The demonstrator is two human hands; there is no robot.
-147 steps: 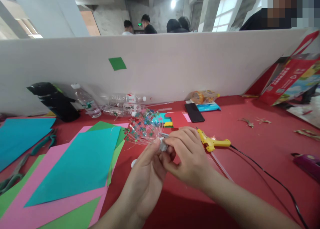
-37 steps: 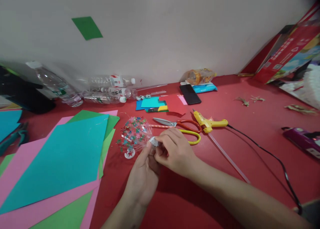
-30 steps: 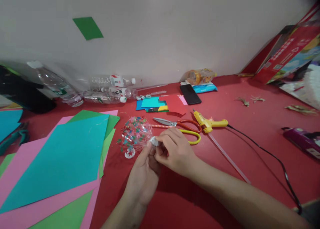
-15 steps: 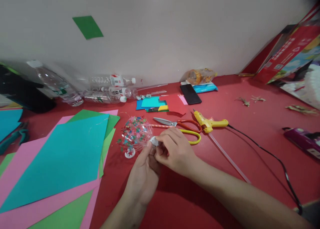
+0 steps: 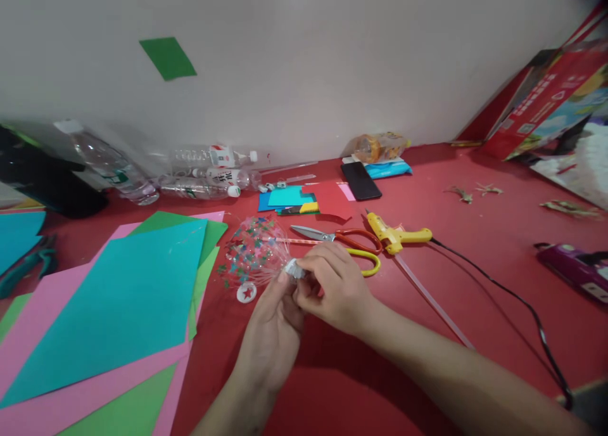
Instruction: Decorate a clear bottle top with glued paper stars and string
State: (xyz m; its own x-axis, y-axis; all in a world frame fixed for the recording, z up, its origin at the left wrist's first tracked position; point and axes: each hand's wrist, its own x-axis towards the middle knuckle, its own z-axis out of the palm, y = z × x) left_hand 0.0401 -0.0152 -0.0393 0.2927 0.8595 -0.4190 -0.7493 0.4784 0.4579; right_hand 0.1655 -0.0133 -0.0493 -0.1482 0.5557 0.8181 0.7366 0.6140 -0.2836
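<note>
A small white piece [image 5: 295,270] is pinched between my two hands near the middle of the view. My left hand [image 5: 275,325] holds its left side with the thumb on top, and my right hand [image 5: 332,284] grips it from the right with bent fingers. From this piece, clear strands with colourful star bits [image 5: 254,249] spread out to the left. Just below them on the table lies a white ring with a red star in it [image 5: 246,292]. My fingers partly hide the white piece.
Coloured paper sheets [image 5: 123,296] cover the left. Scissors [image 5: 351,236], a yellow glue gun [image 5: 396,233] with its cord and a phone [image 5: 361,180] lie beyond my right hand. Plastic bottles [image 5: 199,185] lie along the wall; a purple tool [image 5: 574,268] is at the right.
The strands with star bits have shifted slightly left and spread, showing more of the ring's red star. Both hands keep their grip on the white piece. The view has moved slightly.
</note>
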